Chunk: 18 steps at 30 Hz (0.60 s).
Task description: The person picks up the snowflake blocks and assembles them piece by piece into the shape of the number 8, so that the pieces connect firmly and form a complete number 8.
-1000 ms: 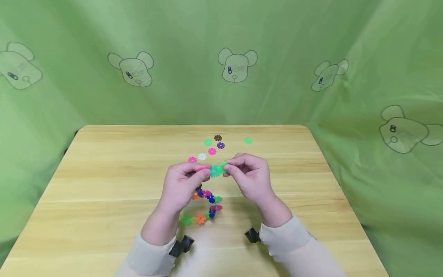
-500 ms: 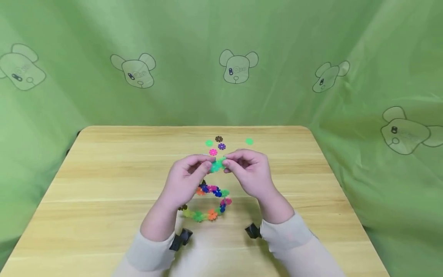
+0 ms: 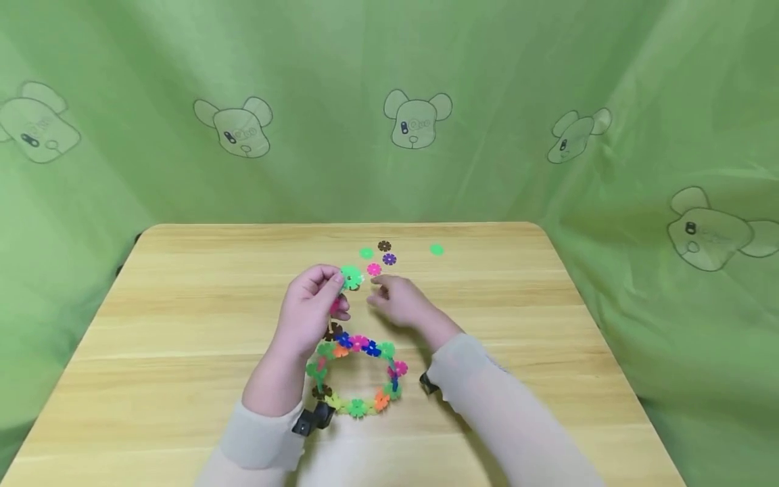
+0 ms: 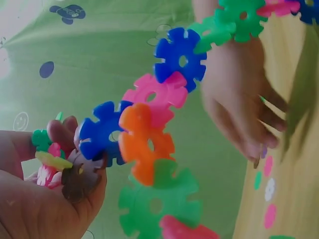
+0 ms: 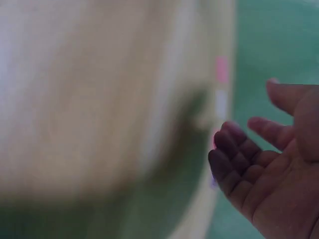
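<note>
My left hand point(image 3: 309, 308) pinches a green snowflake disc point(image 3: 351, 277) between thumb and fingers, above the table. From that hand hangs a chain of interlocked plastic snowflake discs point(image 3: 358, 343), which curves round into a ring over the table. The left wrist view shows a blue disc point(image 4: 182, 57), a pink one point(image 4: 155, 97) and an orange one point(image 4: 144, 144) linked in it; a brown disc point(image 4: 80, 177) lies against the palm. My right hand point(image 3: 404, 303) holds nothing, its fingers loosely bent beside the loose discs. In the right wrist view its palm point(image 5: 279, 194) shows, thumb apart.
Loose discs lie on the wooden table point(image 3: 517, 406) beyond my hands: brown point(image 3: 384, 245), purple point(image 3: 389, 259), pink point(image 3: 374, 269), green point(image 3: 366, 253) and another green point(image 3: 437, 249) farther right. The left wrist view shows a white disc point(image 4: 269, 189). A green curtain point(image 3: 328, 182) surrounds the table.
Both hands were pinching the green pieces together. My right hand has let go and dropped lower and to the left. My left hand has shifted left with the chain, and more of the ring shows.
</note>
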### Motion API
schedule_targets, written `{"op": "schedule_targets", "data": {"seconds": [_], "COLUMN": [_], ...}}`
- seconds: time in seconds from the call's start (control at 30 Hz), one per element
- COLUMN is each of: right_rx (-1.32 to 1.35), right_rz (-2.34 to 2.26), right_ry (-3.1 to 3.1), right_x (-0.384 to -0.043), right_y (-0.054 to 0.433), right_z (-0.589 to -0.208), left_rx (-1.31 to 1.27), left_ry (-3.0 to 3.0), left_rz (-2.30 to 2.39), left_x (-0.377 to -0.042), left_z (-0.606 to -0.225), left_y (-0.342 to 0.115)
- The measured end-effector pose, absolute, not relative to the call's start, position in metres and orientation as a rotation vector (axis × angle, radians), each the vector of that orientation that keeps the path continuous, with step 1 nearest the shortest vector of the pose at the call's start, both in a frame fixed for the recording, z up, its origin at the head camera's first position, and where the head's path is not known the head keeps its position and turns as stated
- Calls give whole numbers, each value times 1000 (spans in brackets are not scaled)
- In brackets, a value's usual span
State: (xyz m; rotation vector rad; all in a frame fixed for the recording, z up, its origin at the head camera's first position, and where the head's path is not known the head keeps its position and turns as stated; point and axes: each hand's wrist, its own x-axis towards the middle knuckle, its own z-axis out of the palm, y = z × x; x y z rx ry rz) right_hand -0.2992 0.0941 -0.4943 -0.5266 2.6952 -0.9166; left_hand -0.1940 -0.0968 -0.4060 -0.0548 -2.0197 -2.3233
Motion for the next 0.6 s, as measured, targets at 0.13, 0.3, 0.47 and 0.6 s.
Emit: {"op": "schedule_targets", "data": {"seconds": [0.13, 0.3, 0.47, 0.6], "right_rx": [-586, -546, -471, -407], "right_rz": [-625, -466, -508, -581], "right_ry": [2745, 2803, 2859, 2894], "right_x": [-314, -325, -334, -340], "right_y": [76, 62, 53, 50], "right_z": [-514, -521, -527, -533], "left_rx": [-38, -17, -7, -11], "left_ry": [-1984, -1957, -1936, -1925], "left_rz": [-2347, -2372, -2400, -2432], "left_x": [-194, -195, -196, -196], "left_z": [-410, -412, -415, -417], "left_y": [-99, -96, -94, -91]}}
